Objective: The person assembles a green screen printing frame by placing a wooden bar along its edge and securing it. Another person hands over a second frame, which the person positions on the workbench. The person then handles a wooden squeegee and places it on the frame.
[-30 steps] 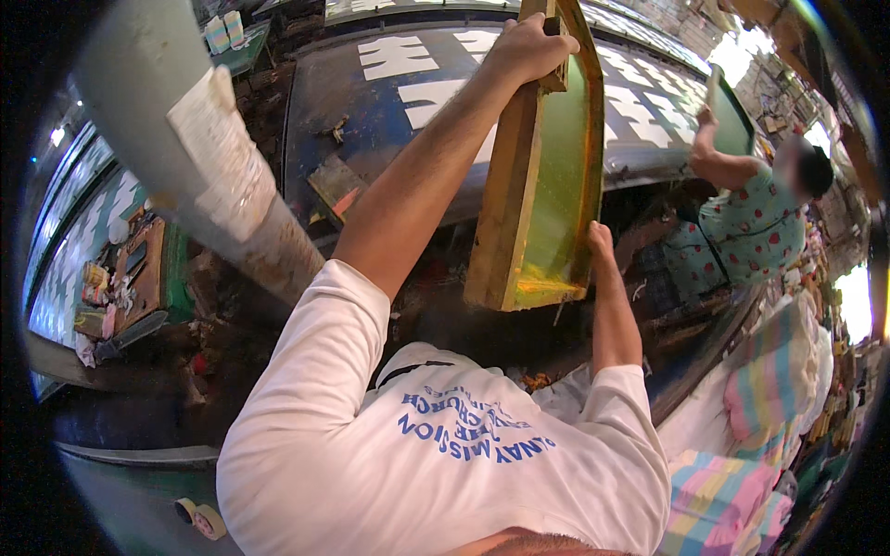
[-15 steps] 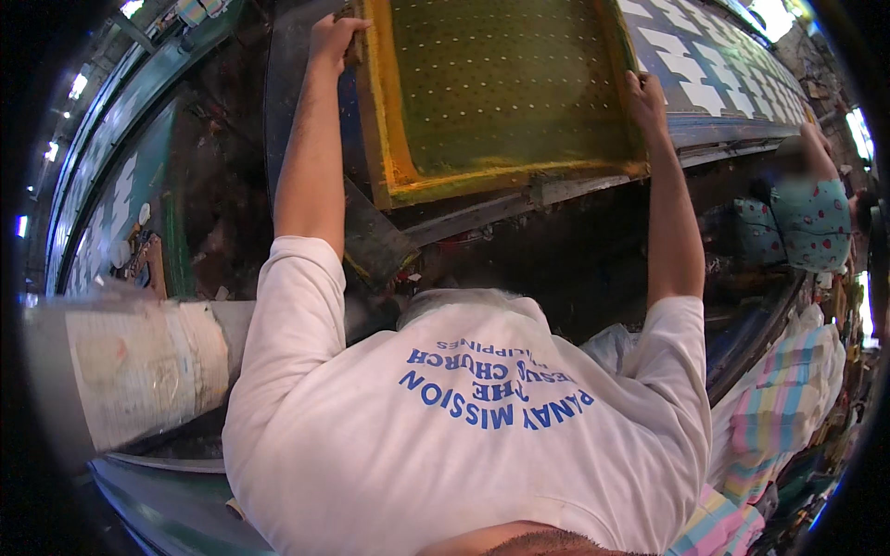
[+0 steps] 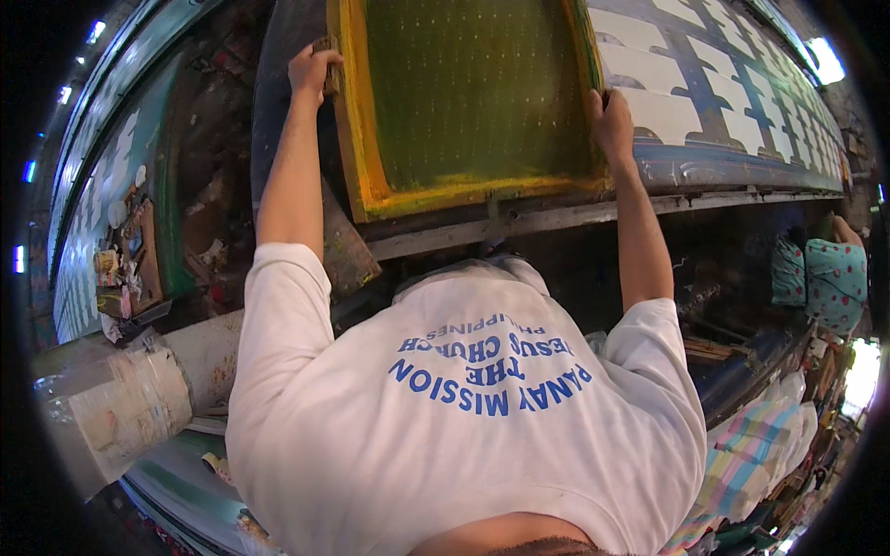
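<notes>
- My left hand [image 3: 313, 70] is clamped on the left rail of the screen frame [image 3: 371, 195], up at about 11 o'clock in the view.
- My right hand [image 3: 612, 120] is closed around the frame's right rail, at about 1 o'clock; the hands sit well apart, one on each side.
- The frame lies flat on the counter [image 3: 732, 167] at 12 o'clock, its wood edge yellow and its mesh [image 3: 473, 93] green with rows of pale dots.
- The frame's near edge rests just above the counter's metal rail [image 3: 556, 219].
- To the frame's right, from 1 to 2 o'clock, rows of white cloth pieces [image 3: 663, 111] lie on the blue counter top.
- Both my arms reach straight up from my white shirt [image 3: 464, 435], which fills the lower half of the view.
- At 9 o'clock a cluttered tray [image 3: 130, 269] sits beside another long counter.
- At 8 o'clock a pale roll [image 3: 120, 417] wrapped in plastic lies near my left side.
- At 3 o'clock another person's green spotted sleeve [image 3: 834, 278] shows.
- Striped cloth [image 3: 751, 463] is stacked at 4 o'clock.
</notes>
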### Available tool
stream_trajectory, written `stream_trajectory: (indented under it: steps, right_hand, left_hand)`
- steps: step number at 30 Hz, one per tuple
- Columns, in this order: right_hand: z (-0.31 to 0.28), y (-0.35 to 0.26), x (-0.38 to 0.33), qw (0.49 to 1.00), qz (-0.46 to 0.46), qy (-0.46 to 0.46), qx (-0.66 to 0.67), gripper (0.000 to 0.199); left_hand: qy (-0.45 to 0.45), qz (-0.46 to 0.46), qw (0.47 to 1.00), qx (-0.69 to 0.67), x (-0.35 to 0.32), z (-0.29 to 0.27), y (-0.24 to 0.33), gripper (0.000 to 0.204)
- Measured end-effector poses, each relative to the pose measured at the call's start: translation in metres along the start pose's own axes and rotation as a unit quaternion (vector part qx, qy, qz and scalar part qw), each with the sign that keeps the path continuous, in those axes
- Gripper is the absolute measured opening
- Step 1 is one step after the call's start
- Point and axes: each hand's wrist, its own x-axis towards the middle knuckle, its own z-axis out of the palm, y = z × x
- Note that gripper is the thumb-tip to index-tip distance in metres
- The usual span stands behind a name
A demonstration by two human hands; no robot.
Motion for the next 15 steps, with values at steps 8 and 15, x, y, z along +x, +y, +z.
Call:
stream_trajectory:
  steps: [8,15]
  right_hand:
    - [0.006,0.017,-0.008,0.999,-0.006,-0.037,0.019,0.037]
    - [0.026,0.022,-0.007,0.997,-0.041,-0.054,0.021,0.035]
  left_hand:
    - [-0.068,-0.087,0.992,-0.055,-0.009,0.017,-0.009,0.032]
    - [-0.094,-0.146,0.985,-0.002,-0.009,0.021,-0.046,0.043]
